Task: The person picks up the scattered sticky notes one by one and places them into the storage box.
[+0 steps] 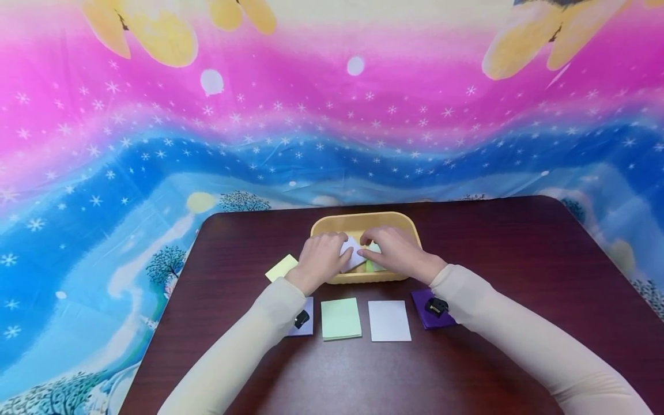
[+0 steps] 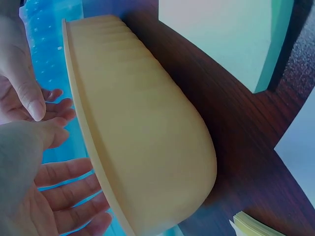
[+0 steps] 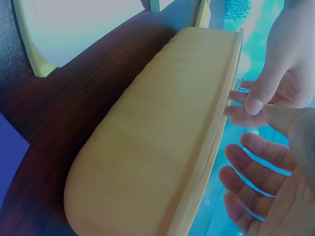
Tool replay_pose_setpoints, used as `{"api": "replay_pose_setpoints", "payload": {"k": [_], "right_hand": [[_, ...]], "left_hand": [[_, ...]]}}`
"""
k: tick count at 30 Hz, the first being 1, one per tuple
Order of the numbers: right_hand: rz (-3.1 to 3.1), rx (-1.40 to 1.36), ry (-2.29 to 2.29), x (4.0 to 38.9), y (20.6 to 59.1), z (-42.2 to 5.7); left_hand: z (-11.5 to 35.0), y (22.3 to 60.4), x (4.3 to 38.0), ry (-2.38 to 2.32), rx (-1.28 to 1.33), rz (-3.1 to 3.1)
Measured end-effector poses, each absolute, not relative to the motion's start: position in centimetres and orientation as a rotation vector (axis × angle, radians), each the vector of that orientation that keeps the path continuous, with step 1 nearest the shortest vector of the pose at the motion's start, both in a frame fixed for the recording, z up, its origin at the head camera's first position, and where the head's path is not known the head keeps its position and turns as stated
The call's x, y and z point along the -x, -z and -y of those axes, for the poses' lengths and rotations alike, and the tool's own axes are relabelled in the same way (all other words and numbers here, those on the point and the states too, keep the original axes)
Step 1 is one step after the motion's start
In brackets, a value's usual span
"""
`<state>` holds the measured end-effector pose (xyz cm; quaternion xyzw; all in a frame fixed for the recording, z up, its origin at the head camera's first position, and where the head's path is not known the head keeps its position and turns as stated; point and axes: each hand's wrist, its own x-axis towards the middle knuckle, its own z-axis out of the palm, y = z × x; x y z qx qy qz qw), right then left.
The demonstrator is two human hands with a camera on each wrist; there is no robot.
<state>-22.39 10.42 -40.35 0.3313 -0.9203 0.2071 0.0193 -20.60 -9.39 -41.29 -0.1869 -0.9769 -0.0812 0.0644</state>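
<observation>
Over the yellow basket (image 1: 363, 278), my left hand (image 1: 320, 257) and right hand (image 1: 395, 251) reach in with fingers bent downward and thumbs close together. Between them inside the basket lies a pale lilac sticky-note pad (image 1: 353, 256). Beside it a light green pad (image 1: 374, 260) is partly covered by the right hand. In the left wrist view the left hand (image 2: 59, 191) has loosely bent, spread fingers and no pad shows in it. The right wrist view likewise shows the right hand (image 3: 266, 182) with relaxed fingers past the basket's rim and nothing visible in its grasp.
On the dark wooden table (image 1: 238, 242), a row of pads lies before the basket: lilac (image 1: 307, 325), light green (image 1: 340, 319), white (image 1: 389, 320) and purple (image 1: 429, 314). A yellow pad (image 1: 282, 267) sits left of the basket. A patterned cloth (image 1: 332, 115) hangs behind.
</observation>
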Motion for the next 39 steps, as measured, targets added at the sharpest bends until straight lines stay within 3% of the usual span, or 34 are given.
{"api": "replay_pose_setpoints", "payload": {"k": [39], "right_hand": [[2.816, -1.07, -0.666, 21.4, 40.7, -8.5]], "left_hand": [[11.3, 41.3, 20.0, 0.261, 0.522, 2.906]]}}
